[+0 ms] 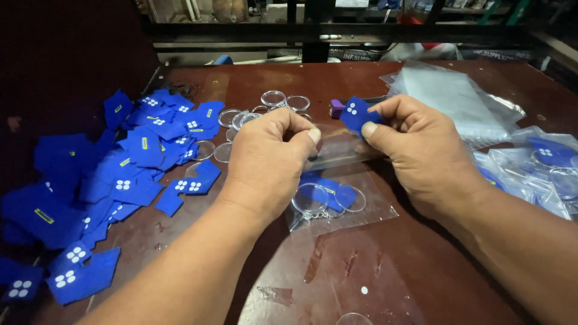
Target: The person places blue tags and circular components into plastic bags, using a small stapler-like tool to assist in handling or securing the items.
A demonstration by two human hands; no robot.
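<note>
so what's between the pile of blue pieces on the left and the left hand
In the head view, clear round discs lie on the brown table between the blue pieces and left hand.

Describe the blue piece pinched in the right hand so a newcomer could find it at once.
Start at the brown table and find the two hands meeting over a clear plastic bag near its middle. The right hand pinches a small blue fabric piece with white dots. Unlike the heap of blue pieces on the left, it is lifted off the table.
</note>
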